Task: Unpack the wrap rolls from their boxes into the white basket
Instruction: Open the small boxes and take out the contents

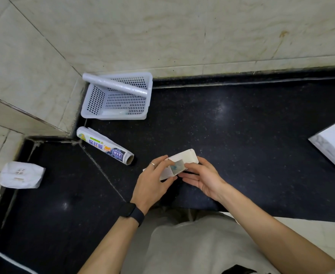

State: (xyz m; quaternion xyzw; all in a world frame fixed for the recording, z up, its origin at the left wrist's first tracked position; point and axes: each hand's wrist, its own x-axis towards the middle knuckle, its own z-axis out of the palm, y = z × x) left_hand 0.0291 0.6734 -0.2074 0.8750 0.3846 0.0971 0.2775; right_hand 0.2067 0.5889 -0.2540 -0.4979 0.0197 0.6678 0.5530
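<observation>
I hold a long white cardboard box [184, 160] endwise over the black counter, its end flaps open toward me and a roll end visible inside. My left hand [152, 180] grips the box's left side with thumb and fingers. My right hand [200, 178] pinches the box's right edge, its lower fingers spread beneath. The white perforated basket [87, 107] stands in the far left corner. A clear wrap roll [114, 85] lies diagonally across its rim, and another pale roll [114, 112] lies at its bottom. A printed roll [105, 148] lies on the counter just in front of the basket.
A white box [332, 144] sits at the right edge of the counter. A white paper packet [22, 175] lies on the left by the tiled wall. The counter's front edge runs just below my forearms.
</observation>
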